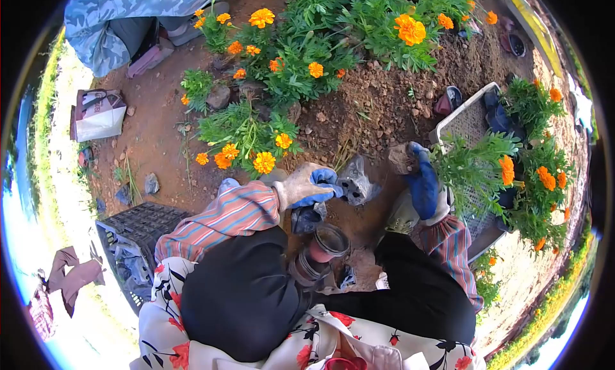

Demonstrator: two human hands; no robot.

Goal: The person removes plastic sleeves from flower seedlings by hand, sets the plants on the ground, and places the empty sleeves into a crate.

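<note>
My left hand (312,185), in a white glove with blue fingers, is closed at the edge of a crumpled grey plastic nursery bag (360,183) with dark holes. My right hand (428,185), gloved the same way, grips the brown soil root ball (401,158) of a marigold plant. Green leaves (471,168) extend to the right behind that hand, and part of the stem is hidden. Between my knees stand dark plastic pots (332,240), one inside another or overlapping. Another crumpled dark bag (306,219) lies just below my left hand.
Orange marigolds (301,65) grow in the soil ahead. At right is a pale mesh crate (471,123) with potted marigolds (544,178). A black crate (144,222) holding plastic bags stands left. Another person's camouflage-patterned clothing (122,33) shows at upper left, near a carry bag (99,115).
</note>
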